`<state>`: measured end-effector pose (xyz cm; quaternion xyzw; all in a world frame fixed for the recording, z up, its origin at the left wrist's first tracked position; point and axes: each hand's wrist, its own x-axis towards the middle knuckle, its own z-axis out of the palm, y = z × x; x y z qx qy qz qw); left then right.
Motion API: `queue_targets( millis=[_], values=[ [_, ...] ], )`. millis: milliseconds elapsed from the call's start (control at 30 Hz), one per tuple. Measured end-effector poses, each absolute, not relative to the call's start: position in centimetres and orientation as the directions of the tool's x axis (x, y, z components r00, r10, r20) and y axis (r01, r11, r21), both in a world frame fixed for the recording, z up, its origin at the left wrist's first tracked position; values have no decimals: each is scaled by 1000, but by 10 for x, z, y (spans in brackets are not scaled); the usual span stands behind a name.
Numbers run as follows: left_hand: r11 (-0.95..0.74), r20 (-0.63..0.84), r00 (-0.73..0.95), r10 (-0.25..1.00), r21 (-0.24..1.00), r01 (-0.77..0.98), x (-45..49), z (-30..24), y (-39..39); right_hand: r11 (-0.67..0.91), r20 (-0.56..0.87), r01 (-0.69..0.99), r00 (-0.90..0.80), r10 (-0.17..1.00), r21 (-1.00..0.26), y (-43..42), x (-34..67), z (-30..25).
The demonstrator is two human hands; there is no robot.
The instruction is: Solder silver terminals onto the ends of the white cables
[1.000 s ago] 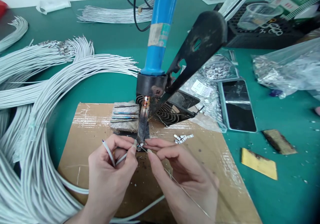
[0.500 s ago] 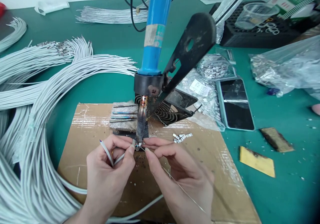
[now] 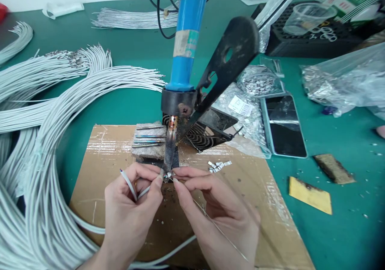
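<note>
White cable (image 3: 128,184) is pinched in the left hand (image 3: 132,206), its end, largely hidden, apparently near the soldering iron (image 3: 170,151), where a slip by the right hand (image 3: 224,218), gripping thin wire (image 3: 222,233), could burn the fingertips (image 3: 158,179).

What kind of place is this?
Probably a cable-assembly soldering bench: a blue-handled soldering iron clamped above cardboard, bundled white cables, and a bag of small metal pieces.
</note>
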<state>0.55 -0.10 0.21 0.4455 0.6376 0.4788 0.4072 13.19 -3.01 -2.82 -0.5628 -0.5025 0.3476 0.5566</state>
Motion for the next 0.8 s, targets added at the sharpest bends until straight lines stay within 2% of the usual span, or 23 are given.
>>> queue_targets(
  millis=[467, 800],
  values=[
    [162, -100, -291, 951, 967, 196, 5, -3, -3, 138, 185, 192, 253, 950, -972, -30, 131, -31],
    [148, -95, -225, 970, 962, 229, -1, -8, -9, 166, 217, 206, 256, 942, -964, -31, 128, -31]
  ],
)
